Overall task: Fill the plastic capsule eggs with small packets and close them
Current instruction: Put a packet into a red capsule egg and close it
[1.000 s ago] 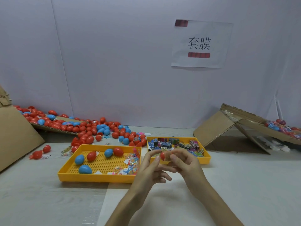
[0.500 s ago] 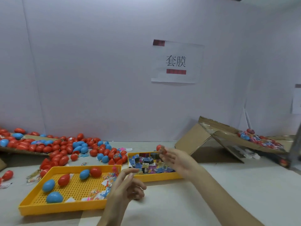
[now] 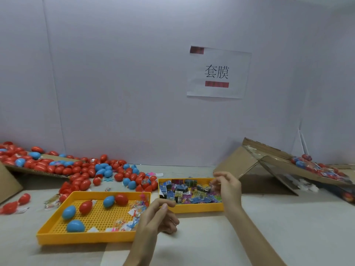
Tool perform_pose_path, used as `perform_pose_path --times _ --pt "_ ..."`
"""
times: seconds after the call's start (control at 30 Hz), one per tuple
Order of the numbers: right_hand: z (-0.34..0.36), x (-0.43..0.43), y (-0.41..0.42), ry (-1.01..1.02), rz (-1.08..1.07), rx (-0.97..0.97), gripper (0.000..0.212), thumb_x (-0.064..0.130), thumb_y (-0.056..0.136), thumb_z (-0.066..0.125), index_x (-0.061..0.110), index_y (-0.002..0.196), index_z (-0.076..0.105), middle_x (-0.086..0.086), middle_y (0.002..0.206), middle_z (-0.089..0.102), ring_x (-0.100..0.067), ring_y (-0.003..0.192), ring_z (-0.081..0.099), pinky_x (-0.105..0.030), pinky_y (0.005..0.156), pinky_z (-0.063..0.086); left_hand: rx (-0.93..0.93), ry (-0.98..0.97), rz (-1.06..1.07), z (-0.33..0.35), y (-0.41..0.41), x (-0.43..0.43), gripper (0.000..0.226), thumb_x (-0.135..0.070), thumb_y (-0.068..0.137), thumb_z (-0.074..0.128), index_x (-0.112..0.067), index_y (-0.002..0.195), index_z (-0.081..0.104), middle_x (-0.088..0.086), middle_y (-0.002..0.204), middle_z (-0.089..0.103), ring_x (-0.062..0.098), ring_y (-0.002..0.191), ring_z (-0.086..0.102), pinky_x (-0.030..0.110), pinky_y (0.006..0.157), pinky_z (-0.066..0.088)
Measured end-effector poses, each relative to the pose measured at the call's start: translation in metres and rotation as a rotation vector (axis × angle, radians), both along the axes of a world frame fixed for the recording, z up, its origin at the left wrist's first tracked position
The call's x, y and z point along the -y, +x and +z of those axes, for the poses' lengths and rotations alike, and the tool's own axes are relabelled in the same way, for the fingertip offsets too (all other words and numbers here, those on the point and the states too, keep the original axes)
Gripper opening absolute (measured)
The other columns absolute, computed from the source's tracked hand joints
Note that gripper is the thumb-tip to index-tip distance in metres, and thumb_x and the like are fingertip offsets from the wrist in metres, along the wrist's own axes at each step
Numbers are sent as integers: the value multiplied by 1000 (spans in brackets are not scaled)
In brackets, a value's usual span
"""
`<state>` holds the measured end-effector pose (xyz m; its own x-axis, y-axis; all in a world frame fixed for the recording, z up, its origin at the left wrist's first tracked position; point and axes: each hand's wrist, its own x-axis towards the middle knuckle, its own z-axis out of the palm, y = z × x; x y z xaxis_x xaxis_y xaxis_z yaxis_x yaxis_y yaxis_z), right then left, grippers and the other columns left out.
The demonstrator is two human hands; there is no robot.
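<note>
Five red and blue capsule eggs (image 3: 85, 207) lie in a yellow tray (image 3: 84, 239) toward the table's front left. Small packets (image 3: 184, 191) fill a second yellow tray (image 3: 199, 208) just beside its far right corner. The right hand (image 3: 229, 187) hovers over those packets, fingers bent, grip unclear. The left hand (image 3: 157, 217) hangs loosely curled and empty by the trays. More eggs (image 3: 82, 173) heap along the table's back-left edge.

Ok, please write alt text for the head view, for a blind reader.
A person's right hand is over a yellow tray of small packets; the left hand hovers, loosely curled, beside a second yellow tray holding red and blue capsule eggs. More eggs lie piled by the wall.
</note>
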<state>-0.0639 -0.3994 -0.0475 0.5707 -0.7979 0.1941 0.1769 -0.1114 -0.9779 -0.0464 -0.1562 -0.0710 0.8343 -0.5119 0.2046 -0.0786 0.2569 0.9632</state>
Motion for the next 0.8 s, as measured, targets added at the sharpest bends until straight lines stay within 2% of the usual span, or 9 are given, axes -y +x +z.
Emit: perform_pose_path --times 0.2,0.23,0.3,0.37,0.43,0.5,0.57,0.63,0.8 --pt "-45 -19 -8 -727 -22 -210 31 -3 90 61 26 80 67 14 82 68 -2 80 61 -9 66 43 34 3 106 3 1 -3 22 -4 103 47 2 93 66 17 65 66 26 56 61 27 50 50" --pt "-47 -19 -8 -802 -9 -229 28 -1 89 63 26 83 68 14 87 68 -2 85 61 -11 73 43 77 14 154 2 0 -4 22 -3 103 48 0 90 66 14 64 66 24 57 62 26 51 51" --pt "-50 -20 -7 -899 12 -303 19 12 93 64 29 98 71 17 103 64 -6 102 56 -26 91 42 277 127 336 -1 1 -7 24 -2 100 53 -11 83 67 7 64 65 18 62 62 25 56 51" --pt "-54 -18 -6 -955 37 -451 19 32 99 56 37 113 69 23 116 58 -4 114 47 -30 100 28 539 328 593 -3 1 -10 23 -5 94 62 -23 79 66 -6 65 62 11 68 60 26 61 48" --pt "-59 -15 -7 -982 69 -574 27 44 103 45 40 118 67 25 122 55 -2 120 43 -29 103 18 682 522 785 -1 1 -14 17 -12 90 68 -28 84 68 -15 79 62 9 79 55 30 71 41" --pt "-60 -14 -8 -983 91 -621 34 46 105 38 37 119 68 25 125 58 -1 121 44 -29 106 15 628 796 798 0 4 -16 11 -27 94 64 -37 98 68 -17 103 65 8 98 51 34 86 37" --pt "-59 -13 -8 -976 93 -612 35 43 106 37 35 120 68 23 126 60 0 120 45 -29 108 16 488 1054 721 1 8 -18 21 -40 99 50 -44 116 62 -20 127 58 5 117 47 36 103 33" --pt "-60 -14 -8 -962 90 -588 34 39 107 38 34 121 68 22 126 61 -1 120 46 -29 107 17 444 1123 677 0 10 -18 29 -43 101 44 -45 126 59 -21 134 55 5 121 47 37 105 32" --pt "-59 -15 -5 -925 28 -469 26 27 103 52 29 120 71 17 125 64 -6 124 50 -28 103 21 473 1142 676 -1 9 -22 28 -39 102 45 -43 124 61 -21 125 58 4 113 49 34 98 34"
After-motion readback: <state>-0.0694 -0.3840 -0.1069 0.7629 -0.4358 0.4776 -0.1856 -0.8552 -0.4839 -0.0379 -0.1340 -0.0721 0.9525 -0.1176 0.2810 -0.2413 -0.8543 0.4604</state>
